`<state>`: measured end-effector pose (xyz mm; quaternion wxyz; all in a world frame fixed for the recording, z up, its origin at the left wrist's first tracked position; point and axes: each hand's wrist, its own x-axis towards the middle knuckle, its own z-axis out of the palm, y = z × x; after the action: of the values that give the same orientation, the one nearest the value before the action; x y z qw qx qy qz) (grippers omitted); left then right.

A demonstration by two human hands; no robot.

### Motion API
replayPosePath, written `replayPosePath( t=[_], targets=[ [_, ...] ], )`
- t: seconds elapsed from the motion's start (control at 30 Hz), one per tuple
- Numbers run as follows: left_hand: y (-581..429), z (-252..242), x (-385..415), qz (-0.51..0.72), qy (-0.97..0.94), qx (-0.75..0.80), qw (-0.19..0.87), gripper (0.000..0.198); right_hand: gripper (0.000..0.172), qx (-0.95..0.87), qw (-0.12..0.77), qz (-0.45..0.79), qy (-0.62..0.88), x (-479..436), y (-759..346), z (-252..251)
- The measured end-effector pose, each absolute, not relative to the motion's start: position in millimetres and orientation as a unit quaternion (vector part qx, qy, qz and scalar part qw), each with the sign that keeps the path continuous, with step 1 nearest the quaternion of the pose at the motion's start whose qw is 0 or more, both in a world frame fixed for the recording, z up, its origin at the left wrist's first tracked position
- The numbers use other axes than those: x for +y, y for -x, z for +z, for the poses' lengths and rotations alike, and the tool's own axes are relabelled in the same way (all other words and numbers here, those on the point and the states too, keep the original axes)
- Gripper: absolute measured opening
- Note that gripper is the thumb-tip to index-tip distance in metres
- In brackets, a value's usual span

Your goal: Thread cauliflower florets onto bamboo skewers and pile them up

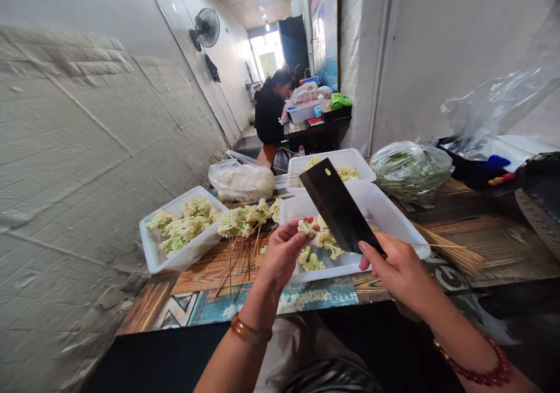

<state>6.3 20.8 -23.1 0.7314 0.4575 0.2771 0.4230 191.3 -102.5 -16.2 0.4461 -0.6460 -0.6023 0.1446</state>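
My left hand (285, 247) pinches a small cauliflower floret (307, 227) above the near white tub (394, 230). In my right hand (394, 265) is a dark cleaver (339, 206), gripped at its handle, its blade slanting up and to the left over the same tub. Cut cauliflower pieces (327, 242) lie in that tub, partly hidden by the blade. To the left, skewered cauliflower (238, 221) rests on the table, its thin sticks (230, 265) pointing toward me.
A white tub (151, 256) of cauliflower stands at the left, another (365, 174) behind. Bagged produce (242, 178), a bag of greens (411, 168) and a bundle of skewers (455, 250) lie on the wooden table (153, 294). A person (269, 110) sits farther back.
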Motion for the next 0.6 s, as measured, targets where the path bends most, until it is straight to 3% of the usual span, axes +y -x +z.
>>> replayPosePath(
  t=[0.13, 0.33, 0.5, 0.6],
  targets=[
    [0, -16, 34, 0.401, -0.528, 0.300, 0.686, 0.033, 0.034, -0.499, 0.516, 0.247, 0.651, -104, -199, -30],
    [0, -18, 64, 0.358, -0.726, 0.349, 0.472, 0.031, 0.023, -0.245, 0.679, 0.402, 0.563, -97, -205, -40],
    [-3, -20, 73, 0.344, -0.811, 0.336, 0.334, 0.034, 0.020, -0.182, 0.707, 0.408, 0.548, -94, -207, -37],
    [-1, -16, 69, 0.279, -0.861, 0.309, 0.294, 0.024, 0.021, -0.174, 0.705, 0.394, 0.564, -96, -207, -41]
  ],
)
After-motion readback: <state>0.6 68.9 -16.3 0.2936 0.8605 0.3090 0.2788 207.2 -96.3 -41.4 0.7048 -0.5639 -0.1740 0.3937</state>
